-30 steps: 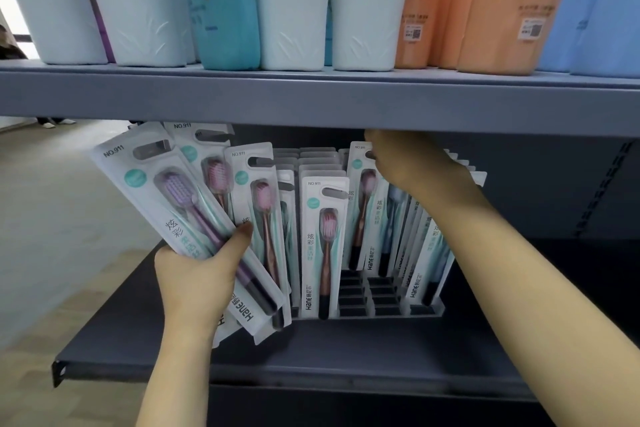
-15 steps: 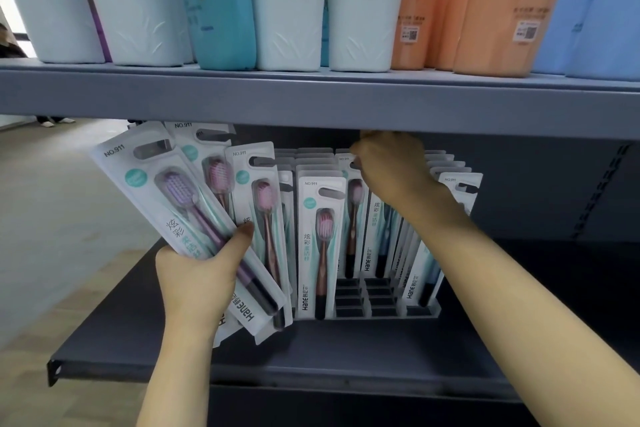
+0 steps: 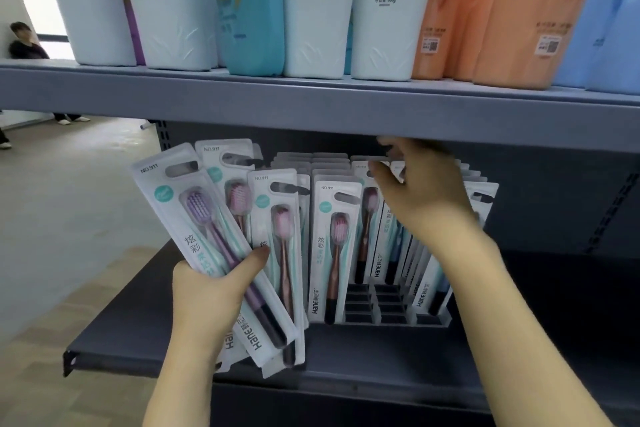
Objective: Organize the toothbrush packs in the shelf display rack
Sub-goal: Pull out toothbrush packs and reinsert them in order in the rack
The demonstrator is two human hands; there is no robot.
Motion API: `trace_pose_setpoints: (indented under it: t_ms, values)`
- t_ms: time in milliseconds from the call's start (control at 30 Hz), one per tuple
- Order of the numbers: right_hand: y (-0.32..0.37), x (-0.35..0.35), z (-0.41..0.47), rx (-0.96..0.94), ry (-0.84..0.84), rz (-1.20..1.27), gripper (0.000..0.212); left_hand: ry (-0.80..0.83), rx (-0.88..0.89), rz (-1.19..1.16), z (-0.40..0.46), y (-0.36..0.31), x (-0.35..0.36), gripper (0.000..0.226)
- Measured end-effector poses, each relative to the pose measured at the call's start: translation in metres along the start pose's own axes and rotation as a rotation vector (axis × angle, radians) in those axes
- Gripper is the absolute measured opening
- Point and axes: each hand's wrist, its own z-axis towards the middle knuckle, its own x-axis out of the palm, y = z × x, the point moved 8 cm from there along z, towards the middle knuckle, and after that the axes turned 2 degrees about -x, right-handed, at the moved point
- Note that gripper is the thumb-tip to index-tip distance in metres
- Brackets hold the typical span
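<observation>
bottles [image 3: 318,10] on upper shelf [image 3: 311,107] | display rack [image 3: 394,315] on lower shelf [image 3: 346,354], below | toothbrush packs [image 3: 334,246] upright in rack | fanned packs [image 3: 221,246] in left hand [image 3: 207,295], left of rack | right hand [image 3: 422,198] over rack's right rows

Toothbrush packs [image 3: 334,246]: glossy clear plastic over white card. Shelf [image 3: 311,104]: matt grey metal. Bottles [image 3: 318,10]: smooth plastic.

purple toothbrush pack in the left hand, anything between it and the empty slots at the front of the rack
Yes. The left hand holds the purple toothbrush pack left of the rack. Upright packs, including the front pink-brush pack, stand between it and the empty front slots.
</observation>
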Motion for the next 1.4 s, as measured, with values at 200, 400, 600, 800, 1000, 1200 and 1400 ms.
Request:
trace_pose_setpoints:
  t_ms: [200, 400, 600, 800, 1000, 1200, 1400]
  values:
    - [0.04, 0.039, -0.048, 0.131, 0.156, 0.323, 0.04, 0.012, 0.019, 0.012, -0.003, -0.001, 0.005, 0.032]
    - [0.063, 0.064, -0.046, 0.083, 0.205, 0.351, 0.032, -0.024, 0.042, 0.044, -0.005, -0.01, 0.002, 0.026]
    - [0.069, 0.065, -0.042, 0.044, 0.16, 0.281, 0.028, -0.021, 0.041, 0.017, -0.005, -0.015, 0.001, 0.022]
    - [0.039, 0.038, -0.045, 0.145, 0.08, 0.23, 0.029, -0.018, -0.002, -0.013, -0.005, -0.007, 0.007, 0.017]
    - [-0.004, 0.0, -0.045, 0.278, 0.005, 0.281, 0.028, -0.053, 0.012, -0.006, -0.001, -0.005, 0.006, 0.023]
    - [-0.041, -0.021, -0.041, 0.366, -0.126, 0.235, 0.026, -0.059, 0.026, -0.005, 0.0, -0.006, 0.008, 0.025]
    - [-0.055, -0.015, -0.04, 0.369, -0.228, 0.191, 0.028, -0.071, 0.021, 0.011, 0.0, -0.007, 0.005, 0.023]
